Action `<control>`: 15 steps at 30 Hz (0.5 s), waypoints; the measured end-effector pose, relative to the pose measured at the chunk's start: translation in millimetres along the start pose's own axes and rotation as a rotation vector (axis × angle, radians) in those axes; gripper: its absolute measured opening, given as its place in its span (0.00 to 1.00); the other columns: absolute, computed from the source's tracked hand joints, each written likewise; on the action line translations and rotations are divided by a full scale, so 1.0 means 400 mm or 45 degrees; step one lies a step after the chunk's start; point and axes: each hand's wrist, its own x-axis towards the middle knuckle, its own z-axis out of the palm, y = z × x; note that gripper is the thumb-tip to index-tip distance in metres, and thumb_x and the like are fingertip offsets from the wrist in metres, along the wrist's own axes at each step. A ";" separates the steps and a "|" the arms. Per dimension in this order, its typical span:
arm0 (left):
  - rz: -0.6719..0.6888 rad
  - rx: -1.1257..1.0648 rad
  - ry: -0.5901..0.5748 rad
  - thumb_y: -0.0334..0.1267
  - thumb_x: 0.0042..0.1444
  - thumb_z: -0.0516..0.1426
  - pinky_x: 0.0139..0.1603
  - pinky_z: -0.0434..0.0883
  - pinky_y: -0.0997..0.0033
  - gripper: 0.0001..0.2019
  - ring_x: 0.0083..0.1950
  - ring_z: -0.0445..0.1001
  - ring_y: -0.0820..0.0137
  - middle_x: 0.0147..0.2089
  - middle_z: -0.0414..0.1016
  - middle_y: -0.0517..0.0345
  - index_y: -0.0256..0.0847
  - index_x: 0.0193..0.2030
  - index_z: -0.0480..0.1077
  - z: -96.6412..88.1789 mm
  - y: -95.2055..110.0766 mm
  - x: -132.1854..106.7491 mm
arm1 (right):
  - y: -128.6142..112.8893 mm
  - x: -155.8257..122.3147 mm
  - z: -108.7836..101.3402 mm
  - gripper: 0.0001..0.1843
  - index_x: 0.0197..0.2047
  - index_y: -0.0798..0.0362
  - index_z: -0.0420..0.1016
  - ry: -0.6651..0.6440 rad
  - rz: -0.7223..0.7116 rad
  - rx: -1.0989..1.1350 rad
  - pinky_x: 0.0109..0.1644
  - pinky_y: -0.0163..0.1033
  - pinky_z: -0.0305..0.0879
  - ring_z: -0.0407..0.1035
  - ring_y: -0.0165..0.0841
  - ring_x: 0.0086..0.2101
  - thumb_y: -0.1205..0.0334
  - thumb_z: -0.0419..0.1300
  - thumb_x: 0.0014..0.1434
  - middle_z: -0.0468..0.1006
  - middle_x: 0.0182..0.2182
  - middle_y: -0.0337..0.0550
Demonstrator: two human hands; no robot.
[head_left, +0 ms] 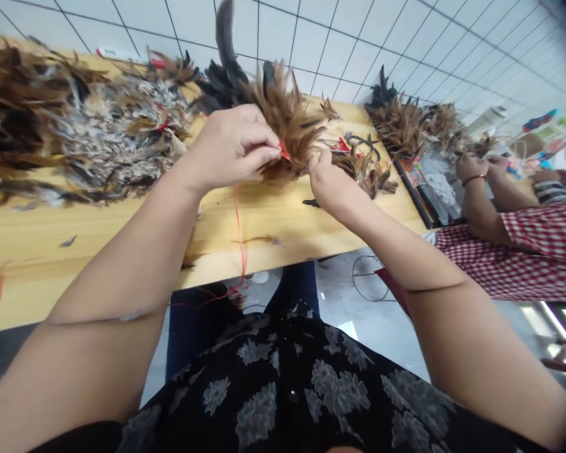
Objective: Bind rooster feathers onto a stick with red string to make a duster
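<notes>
My left hand (231,148) is closed, its thumb and fingers pinching the base of a bunch of brown feathers (287,123) bound with red thread. A red thread (238,226) hangs from under that hand down over the front edge of the wooden table (122,245). My right hand (327,179) is closed against the lower right side of the same feather bunch; its fingertips are hidden among the feathers. The bunch is held a little above the tabletop.
A large heap of brown, white and black feathers (75,132) lies on the table's left. More feather bundles (405,123) sit at the far right end. A person in a red checked garment (532,251) works on the right, hands (474,170) by the feathers. A tiled wall (405,44) stands behind.
</notes>
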 end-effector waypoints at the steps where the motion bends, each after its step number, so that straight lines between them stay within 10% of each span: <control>1: -0.063 -0.069 0.007 0.24 0.55 0.71 0.51 0.73 0.64 0.10 0.47 0.76 0.59 0.35 0.73 0.55 0.45 0.30 0.84 0.008 0.009 -0.001 | -0.026 -0.022 -0.004 0.21 0.57 0.62 0.72 0.039 0.048 -0.045 0.38 0.40 0.69 0.73 0.35 0.34 0.68 0.39 0.78 0.77 0.53 0.69; 7: -0.160 -0.148 0.010 0.13 0.49 0.70 0.69 0.69 0.65 0.17 0.60 0.75 0.56 0.38 0.75 0.51 0.42 0.27 0.82 0.030 0.054 0.000 | -0.160 -0.134 -0.103 0.27 0.57 0.60 0.74 -0.395 -0.125 -0.477 0.29 0.42 0.55 0.68 0.36 0.29 0.72 0.34 0.76 0.79 0.48 0.63; 11: -0.109 0.086 -0.122 0.11 0.52 0.67 0.71 0.68 0.66 0.16 0.53 0.76 0.62 0.37 0.76 0.56 0.38 0.29 0.83 -0.016 0.078 0.009 | -0.175 -0.171 -0.208 0.23 0.55 0.53 0.71 -0.809 -0.437 -0.001 0.44 0.38 0.71 0.74 0.36 0.42 0.81 0.50 0.61 0.77 0.50 0.52; 15: -0.292 0.081 -0.317 0.17 0.57 0.68 0.68 0.71 0.65 0.09 0.52 0.78 0.65 0.32 0.75 0.61 0.30 0.30 0.79 -0.089 0.052 -0.004 | -0.146 -0.180 -0.254 0.17 0.48 0.49 0.67 -0.814 -0.502 0.271 0.46 0.39 0.70 0.68 0.34 0.41 0.78 0.53 0.60 0.76 0.45 0.46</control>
